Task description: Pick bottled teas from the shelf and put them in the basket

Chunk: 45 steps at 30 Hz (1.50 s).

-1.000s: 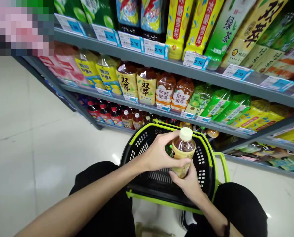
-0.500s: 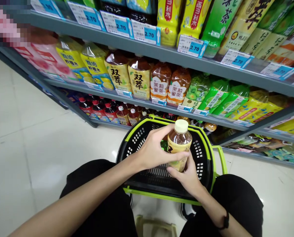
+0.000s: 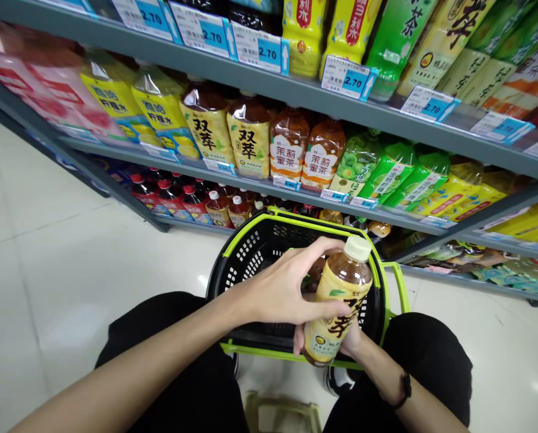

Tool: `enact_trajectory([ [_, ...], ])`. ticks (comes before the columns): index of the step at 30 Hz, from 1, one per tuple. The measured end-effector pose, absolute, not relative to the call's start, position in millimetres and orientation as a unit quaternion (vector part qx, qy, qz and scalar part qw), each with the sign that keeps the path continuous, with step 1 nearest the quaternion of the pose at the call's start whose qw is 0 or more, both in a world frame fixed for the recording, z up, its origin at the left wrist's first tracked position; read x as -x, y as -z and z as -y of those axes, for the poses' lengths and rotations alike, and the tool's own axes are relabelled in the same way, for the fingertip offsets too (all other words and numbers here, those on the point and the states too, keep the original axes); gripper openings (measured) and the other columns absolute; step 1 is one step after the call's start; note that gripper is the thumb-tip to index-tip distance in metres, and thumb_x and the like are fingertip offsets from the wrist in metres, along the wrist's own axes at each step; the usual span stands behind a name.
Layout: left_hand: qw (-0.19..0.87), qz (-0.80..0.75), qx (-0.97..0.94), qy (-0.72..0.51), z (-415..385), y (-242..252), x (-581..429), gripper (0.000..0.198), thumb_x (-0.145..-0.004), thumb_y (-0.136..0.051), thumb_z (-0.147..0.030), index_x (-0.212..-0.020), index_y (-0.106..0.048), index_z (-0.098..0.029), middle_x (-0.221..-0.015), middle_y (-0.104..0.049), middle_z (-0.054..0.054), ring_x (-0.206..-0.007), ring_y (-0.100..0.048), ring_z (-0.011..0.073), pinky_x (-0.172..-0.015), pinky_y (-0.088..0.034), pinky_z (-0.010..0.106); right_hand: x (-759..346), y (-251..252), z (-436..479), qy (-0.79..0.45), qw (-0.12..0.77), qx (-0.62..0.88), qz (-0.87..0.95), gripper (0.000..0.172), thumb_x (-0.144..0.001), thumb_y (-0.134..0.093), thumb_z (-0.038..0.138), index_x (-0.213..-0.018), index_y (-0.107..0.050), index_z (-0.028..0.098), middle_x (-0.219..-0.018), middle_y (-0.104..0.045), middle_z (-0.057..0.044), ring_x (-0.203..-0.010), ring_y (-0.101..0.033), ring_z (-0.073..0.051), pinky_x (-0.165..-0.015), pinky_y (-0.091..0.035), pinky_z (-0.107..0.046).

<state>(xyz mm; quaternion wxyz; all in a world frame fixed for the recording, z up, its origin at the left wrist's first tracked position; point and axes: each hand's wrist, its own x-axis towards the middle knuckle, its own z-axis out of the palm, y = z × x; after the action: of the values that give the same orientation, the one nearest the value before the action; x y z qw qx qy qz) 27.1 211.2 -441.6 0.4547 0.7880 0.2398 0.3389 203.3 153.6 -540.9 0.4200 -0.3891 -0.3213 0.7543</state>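
Observation:
A tea bottle (image 3: 336, 307) with a yellow label and pale cap is held tilted above the basket, its cap leaning right. My left hand (image 3: 287, 288) closes on its upper side, thumb across the label and fingers behind the neck. Underneath and behind the bottle, my right hand (image 3: 352, 343) grips its lower part; most of those fingers are hidden by the bottle. Below both hands stands the black shopping basket (image 3: 233, 255) with a lime-green rim. Something green and brown inside it is mostly covered by my left hand.
Shelves of drink bottles with blue price tags (image 3: 350, 78) stand in front. Similar yellow-label tea bottles (image 3: 248, 135) fill the middle shelf. Smaller red-capped bottles (image 3: 165, 192) line the lowest one. The basket's green handle (image 3: 399, 285) sticks out right. A low stool (image 3: 282, 406) shows below.
The bottle has come nearer and a little to the right, turning so its label's large characters face me. Both hands moved with it. The view has shifted slightly.

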Motion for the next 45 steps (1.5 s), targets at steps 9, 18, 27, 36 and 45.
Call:
enact_trajectory([
  [9, 0.375, -0.368, -0.743, -0.413, -229, 447, -22, 0.073, -0.073, -0.092, -0.046, -0.125, -0.048, -0.021, -0.125, -0.07, 0.008, -0.104, -0.074, 0.0245, -0.09, -0.06, 0.038, -205, 538, -183, -0.673, 0.454, 0.496, 0.308, 0.068, -0.078, -0.065, 0.077, -0.119, -0.073, 0.023, -0.117, -0.078, -0.007, -0.13, -0.063, -0.033, -0.109, -0.052, -0.051],
  [18, 0.453, -0.322, -0.766, -0.322, -219, 448, -37, 0.049, -0.078, -0.086, -0.039, -0.112, -0.056, -0.019, -0.108, -0.071, 0.004, -0.094, -0.069, 0.0217, -0.084, -0.055, 0.035, -202, 551, -157, -0.703, 0.401, 0.455, 0.372, 0.081, -0.087, -0.037, 0.09, -0.104, -0.076, 0.02, -0.097, -0.079, -0.014, -0.114, -0.071, -0.036, -0.093, -0.06, -0.052],
  [27, 0.471, -0.327, -0.741, -0.349, -220, 454, -33, 0.047, -0.076, -0.084, -0.03, -0.113, -0.057, -0.019, -0.101, -0.07, 0.002, -0.088, -0.067, 0.0178, -0.081, -0.054, 0.032, -226, 580, -164, -0.597, 0.418, 0.501, 0.467, 0.061, -0.096, -0.049, 0.075, -0.123, -0.072, 0.025, -0.114, -0.077, -0.009, -0.13, -0.063, -0.031, -0.107, -0.053, -0.05],
  [36, 0.479, -0.323, -0.738, -0.351, -220, 455, -34, 0.045, -0.076, -0.084, -0.029, -0.11, -0.056, -0.019, -0.094, -0.072, -0.001, -0.081, -0.067, 0.0149, -0.076, -0.053, 0.028, -227, 592, -164, -0.596, 0.399, 0.507, 0.478, 0.07, -0.098, -0.038, 0.077, -0.13, -0.069, 0.023, -0.124, -0.075, -0.01, -0.135, -0.059, -0.031, -0.114, -0.048, -0.05],
  [45, 0.473, -0.324, -0.741, -0.35, -220, 456, -36, 0.046, -0.075, -0.083, -0.029, -0.111, -0.056, -0.019, -0.094, -0.073, 0.001, -0.081, -0.068, 0.0163, -0.076, -0.054, 0.03, -230, 598, -162, -0.607, 0.431, 0.514, 0.426, 0.055, -0.094, -0.056, 0.07, -0.119, -0.073, 0.025, -0.113, -0.077, -0.008, -0.128, -0.064, -0.03, -0.11, -0.052, -0.048],
])
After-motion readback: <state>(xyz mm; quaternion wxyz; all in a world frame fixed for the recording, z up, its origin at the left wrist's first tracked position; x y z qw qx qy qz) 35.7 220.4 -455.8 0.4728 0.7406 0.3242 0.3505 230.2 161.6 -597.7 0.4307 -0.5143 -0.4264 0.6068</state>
